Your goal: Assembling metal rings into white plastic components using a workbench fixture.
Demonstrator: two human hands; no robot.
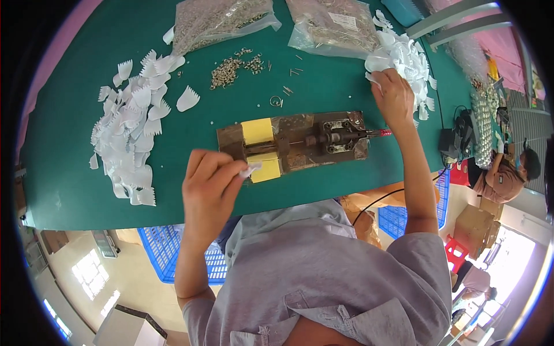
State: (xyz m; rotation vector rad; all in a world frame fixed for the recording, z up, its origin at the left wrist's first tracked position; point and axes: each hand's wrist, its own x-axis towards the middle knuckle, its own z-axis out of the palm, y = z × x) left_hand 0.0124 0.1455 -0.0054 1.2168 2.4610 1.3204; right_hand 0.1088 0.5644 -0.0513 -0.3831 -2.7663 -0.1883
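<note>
My left hand [209, 181] is closed in a pinch on a small white plastic piece [250, 169], just above the near left part of a clamp fixture [297, 141]. The fixture has a dark metal base with yellow pads [257, 131] and a toggle clamp [340, 137] with a red-tipped handle. At the far right, my right hand [395, 97] is at the edge of a heap of white toothed plastic pieces [407, 55]. Its fingers are closed on one white piece [374, 82], which they partly hide.
Another heap of white toothed pieces [130, 127] lies at left. Small metal clips [226, 74] and a few pins lie beyond the fixture. Two clear bags of metal parts [222, 20] stand at the back. Blue baskets [167, 248] sit below the green table [75, 179]. People work at right.
</note>
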